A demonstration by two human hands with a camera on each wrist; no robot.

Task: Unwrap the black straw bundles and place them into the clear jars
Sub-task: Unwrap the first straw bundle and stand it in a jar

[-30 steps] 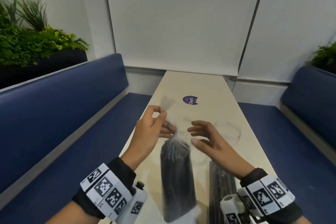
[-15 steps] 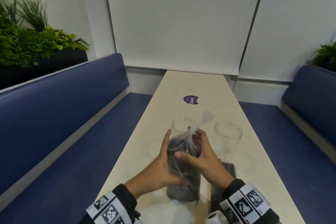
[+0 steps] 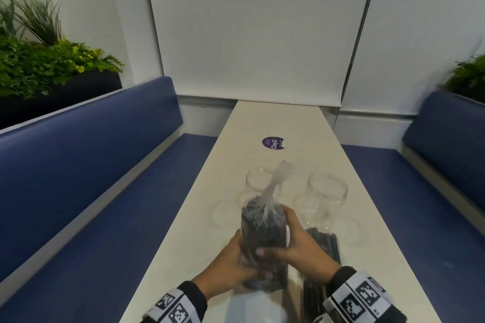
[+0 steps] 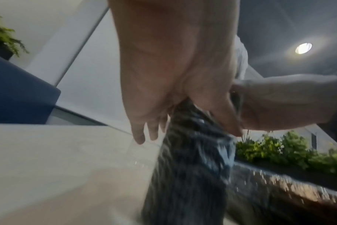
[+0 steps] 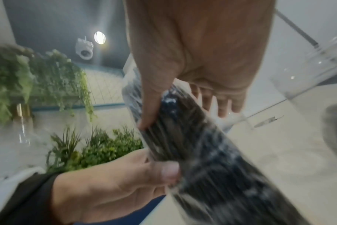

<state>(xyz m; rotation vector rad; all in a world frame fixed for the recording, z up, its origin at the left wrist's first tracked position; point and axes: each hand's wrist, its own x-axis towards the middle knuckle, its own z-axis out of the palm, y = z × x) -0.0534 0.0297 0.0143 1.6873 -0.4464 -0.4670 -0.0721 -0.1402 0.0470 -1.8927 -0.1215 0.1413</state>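
Note:
A bundle of black straws (image 3: 263, 233) in a clear plastic bag stands upright on the pale table (image 3: 275, 118), its twisted top (image 3: 278, 181) still closed and leaning toward the far jars. My left hand (image 3: 236, 262) grips its lower left side. My right hand (image 3: 292, 241) grips the right side, thumb across the front. Behind the bundle stand two clear open jars, one (image 3: 258, 181) partly hidden by it and one (image 3: 328, 191) to the right. A second wrapped bundle (image 3: 324, 252) lies flat under my right wrist. The wrist views show the bundle (image 4: 188, 167) (image 5: 212, 159) blurred between thumb and fingers.
Two clear round lids lie flat beside the jars, one on the left (image 3: 223, 214) and one on the right (image 3: 353, 231). A purple sticker (image 3: 273, 143) marks the far tabletop. Blue benches (image 3: 91, 165) run along both sides, with planters behind them.
The bundle came down from mid-air to the table. My left hand let go of the twisted top, and both hands moved down to grip the bundle's body.

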